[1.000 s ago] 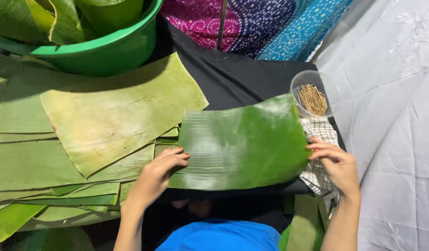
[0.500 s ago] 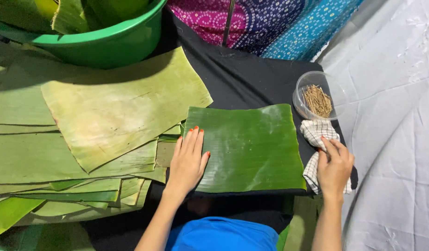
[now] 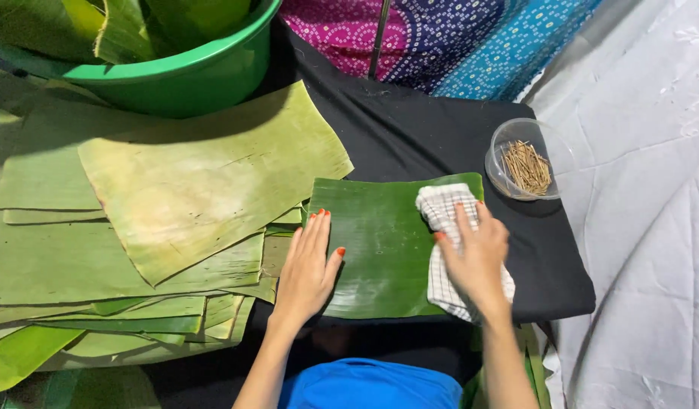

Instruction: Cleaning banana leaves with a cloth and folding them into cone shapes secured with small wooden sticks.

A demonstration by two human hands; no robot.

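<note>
While the left hand (image 3: 308, 265) lies flat and open on the near left edge of a banana leaf (image 3: 379, 250), the right hand (image 3: 478, 257) presses a checked cloth (image 3: 440, 208) onto the leaf's right side, fingers spread over it. This leaf is glossy, dark green and roughly rectangular, lying on a black cloth-covered tabletop (image 3: 417, 132). Just left sits a stack of paler, matte, ribbed leaves (image 3: 175, 189). A green plastic tub (image 3: 190, 72) holds more leaves. A clear round bowl (image 3: 508, 140) contains thin sticks (image 3: 527, 167).
</note>
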